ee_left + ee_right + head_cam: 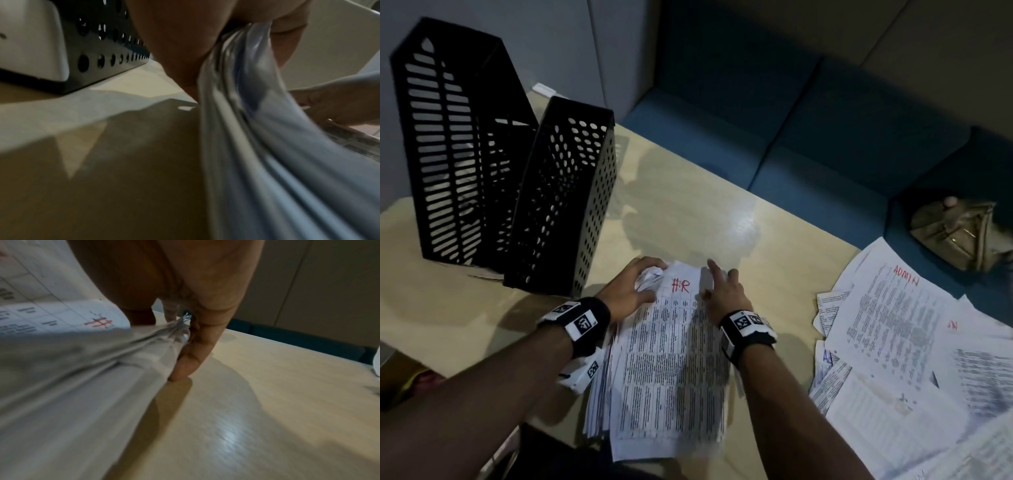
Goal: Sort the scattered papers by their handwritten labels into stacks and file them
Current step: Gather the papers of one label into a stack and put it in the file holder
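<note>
A thick stack of printed papers [671, 363] with "HR" in red [680, 285] on its top sheet lies at the near middle of the table. My left hand [650, 277] grips its far left corner, fingers curled over crumpled sheet ends. In the left wrist view the sheets [277, 162] bow up under that hand's palm [185, 40]. My right hand [714, 281] holds the far right edge, with the index finger raised. The right wrist view shows the thumb on top and a finger [191, 356] against the stack's edge [82, 378], its tip touching the table.
Two black perforated file holders [448, 137] [565, 198] stand at the far left. Loose papers, one marked "ADMIN" [893, 325], lie scattered at the right. A tan bag [959, 233] sits on the blue sofa [808, 144] beyond the table [705, 212].
</note>
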